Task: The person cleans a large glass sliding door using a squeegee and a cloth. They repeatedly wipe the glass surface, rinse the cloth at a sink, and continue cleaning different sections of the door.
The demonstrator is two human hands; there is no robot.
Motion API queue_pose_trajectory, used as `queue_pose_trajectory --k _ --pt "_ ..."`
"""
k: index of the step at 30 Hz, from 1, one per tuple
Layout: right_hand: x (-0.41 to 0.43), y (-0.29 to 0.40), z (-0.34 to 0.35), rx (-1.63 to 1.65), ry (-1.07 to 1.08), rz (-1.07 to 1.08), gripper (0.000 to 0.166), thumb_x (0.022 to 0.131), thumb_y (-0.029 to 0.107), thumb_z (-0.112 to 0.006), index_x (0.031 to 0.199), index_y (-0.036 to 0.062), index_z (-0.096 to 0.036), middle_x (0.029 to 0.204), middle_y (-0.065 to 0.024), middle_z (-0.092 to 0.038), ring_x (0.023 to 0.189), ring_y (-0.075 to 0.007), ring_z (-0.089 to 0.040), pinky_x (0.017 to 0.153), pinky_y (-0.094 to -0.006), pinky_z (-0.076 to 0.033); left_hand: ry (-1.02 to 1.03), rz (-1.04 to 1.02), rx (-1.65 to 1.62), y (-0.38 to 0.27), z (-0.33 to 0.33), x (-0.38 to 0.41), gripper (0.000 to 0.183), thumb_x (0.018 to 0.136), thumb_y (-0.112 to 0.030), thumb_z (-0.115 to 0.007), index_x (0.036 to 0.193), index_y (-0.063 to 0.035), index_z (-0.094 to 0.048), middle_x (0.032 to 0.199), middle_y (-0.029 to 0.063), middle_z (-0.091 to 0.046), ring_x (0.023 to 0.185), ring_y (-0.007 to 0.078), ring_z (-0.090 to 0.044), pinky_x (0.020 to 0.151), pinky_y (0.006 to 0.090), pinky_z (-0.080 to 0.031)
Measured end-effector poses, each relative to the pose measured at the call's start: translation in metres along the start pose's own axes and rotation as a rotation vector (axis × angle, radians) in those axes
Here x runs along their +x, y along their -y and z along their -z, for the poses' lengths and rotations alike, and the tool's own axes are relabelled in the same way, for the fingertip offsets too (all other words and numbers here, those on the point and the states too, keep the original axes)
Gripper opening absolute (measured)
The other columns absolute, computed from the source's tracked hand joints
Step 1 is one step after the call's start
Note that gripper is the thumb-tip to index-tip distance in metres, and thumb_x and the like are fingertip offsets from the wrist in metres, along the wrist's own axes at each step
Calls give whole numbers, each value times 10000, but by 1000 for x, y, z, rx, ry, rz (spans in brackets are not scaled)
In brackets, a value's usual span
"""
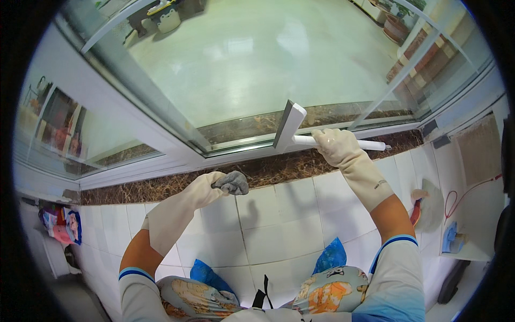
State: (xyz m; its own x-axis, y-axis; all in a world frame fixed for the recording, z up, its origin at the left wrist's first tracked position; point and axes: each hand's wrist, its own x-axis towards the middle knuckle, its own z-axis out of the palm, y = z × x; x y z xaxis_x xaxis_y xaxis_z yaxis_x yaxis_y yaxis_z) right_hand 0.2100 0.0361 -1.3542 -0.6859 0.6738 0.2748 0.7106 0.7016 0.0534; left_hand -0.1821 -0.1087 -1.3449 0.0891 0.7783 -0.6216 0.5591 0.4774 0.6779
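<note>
My right hand (336, 147), in a cream rubber glove, grips the white handle (372, 145) of a window squeegee (290, 124). The squeegee's head with its dark edge stands against the lower part of a glass pane (241, 68), just above the white frame. In my left hand (207, 186), also gloved, is a bunched grey cloth (234, 183). That hand hovers near the brown marbled sill strip (273, 168), over white floor tiles; whether the cloth touches anything is hard to tell.
Blue shoe covers (332, 254) are on my feet. To the left lie colourful packages (62, 225). On the right are a blue object (450, 237) on a shelf and a red cord (468, 187). Behind the glass stand a frog-faced bucket (169, 22) and a potted plant (396, 28).
</note>
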Motion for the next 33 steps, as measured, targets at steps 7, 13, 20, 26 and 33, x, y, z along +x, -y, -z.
queue_pose_trajectory --k 7,13,20,26,33 --pt "-39 -54 0 46 -14 -60 210 871 228 -736 1027 140 -625 730 -60 -636 652 -281 -673 546 -437 -520 38 -34 143 -33 -30 20 449 884 -97 -754 1319 -61 -652 1080 63 -752 990 136 -665 910 307 -516" --pt "-77 -112 -5 79 -85 -102 177 869 228 -713 913 140 -566 699 -46 -624 621 -267 -662 522 -437 -501 102 6 93 -52 -66 48 435 890 -28 -664 1323 -66 -646 1043 47 -750 901 131 -656 839 299 -522" --pt "-135 -188 -5 9 -58 -200 264 841 181 -723 1085 140 -630 744 -43 -640 646 -266 -672 548 -418 -526 206 59 -14 -105 -119 89 434 891 -33 -691 1321 -66 -646 990 4 -727 818 85 -601 742 270 -498" --pt "-208 -265 7 -18 190 -539 86 917 220 -645 984 183 -605 786 -73 -671 750 -302 -703 626 -452 -540 241 -20 51 -135 -169 129 427 900 -49 -735 1316 -51 -644 1027 30 -734 830 87 -617 748 253 -495" --pt "-326 -266 62 189 -57 -1029 334 1036 348 -554 1203 74 -648 1020 -166 -699 895 -321 -672 805 -430 -521 365 -97 -187 -160 -207 162 387 904 -12 -702 1286 -35 -646 1051 17 -732 916 94 -633 812 257 -498"
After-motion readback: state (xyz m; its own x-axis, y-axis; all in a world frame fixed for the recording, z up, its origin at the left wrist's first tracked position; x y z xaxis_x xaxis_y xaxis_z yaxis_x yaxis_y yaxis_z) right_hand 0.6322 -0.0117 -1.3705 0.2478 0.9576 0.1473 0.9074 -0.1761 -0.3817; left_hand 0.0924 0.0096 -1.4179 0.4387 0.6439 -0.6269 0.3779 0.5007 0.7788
